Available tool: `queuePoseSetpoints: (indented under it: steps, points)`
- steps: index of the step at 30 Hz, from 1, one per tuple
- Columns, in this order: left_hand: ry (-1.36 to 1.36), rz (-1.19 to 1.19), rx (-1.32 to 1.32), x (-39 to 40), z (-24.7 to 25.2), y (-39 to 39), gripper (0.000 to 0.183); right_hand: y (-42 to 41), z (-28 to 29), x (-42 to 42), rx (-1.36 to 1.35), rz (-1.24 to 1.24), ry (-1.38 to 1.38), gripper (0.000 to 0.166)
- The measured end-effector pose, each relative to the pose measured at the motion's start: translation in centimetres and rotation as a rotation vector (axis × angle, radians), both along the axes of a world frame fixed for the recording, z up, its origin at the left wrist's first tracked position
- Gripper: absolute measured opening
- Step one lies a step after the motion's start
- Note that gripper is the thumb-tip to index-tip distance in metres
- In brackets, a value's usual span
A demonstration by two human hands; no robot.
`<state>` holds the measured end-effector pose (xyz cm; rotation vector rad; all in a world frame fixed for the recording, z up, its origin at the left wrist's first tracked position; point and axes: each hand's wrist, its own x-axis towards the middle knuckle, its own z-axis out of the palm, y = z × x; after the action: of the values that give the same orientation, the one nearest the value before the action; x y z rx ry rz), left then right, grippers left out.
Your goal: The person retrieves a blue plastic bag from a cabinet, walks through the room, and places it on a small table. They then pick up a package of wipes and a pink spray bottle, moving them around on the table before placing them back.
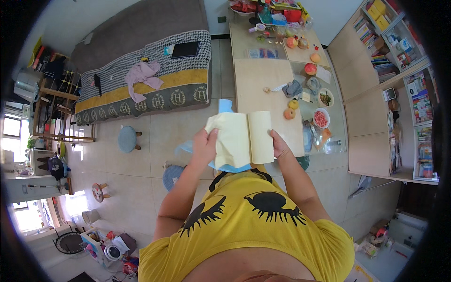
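Note:
My left hand (pixel 205 147) grips the crumpled left edge of pale yellow paper or cloth sheeting (pixel 232 139), thumb on top. At the other side, my right hand (pixel 280 143) holds the right edge of the smooth, rolled or folded part (pixel 260 137) of the same pale yellow material. A dark line or gap runs between the two parts. Light blue plastic film (pixel 225 105) shows behind and below the sheeting. Both hands are in front of my yellow shirt, beside the near left part of the wooden table (pixel 262 75).
Apples (pixel 289 113), a grey cloth (pixel 291 89), a bowl of pink seeds (pixel 321 117) and a plastic bag (pixel 321 137) lie on the table. To the left are a blue round stool (pixel 127 139), another stool (pixel 172 178) and a covered sofa (pixel 141 84). Shelves (pixel 387 123) stand right.

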<state>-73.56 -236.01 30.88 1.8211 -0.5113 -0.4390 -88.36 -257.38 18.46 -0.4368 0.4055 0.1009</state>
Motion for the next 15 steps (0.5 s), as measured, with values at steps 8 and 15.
queuePoseSetpoints:
  steps: [8, 15]
  points:
    - [-0.331, -0.015, 0.019, 0.5, 0.7, 2.8, 0.032, -1.2, 2.1, 0.2, -0.257, 0.044, 0.094, 0.066]
    - [-0.533, -0.141, 0.109, -0.6, 1.2, 3.5, 0.039, -0.9, 2.1, 2.4, -0.251, -0.048, 0.316, 0.057]
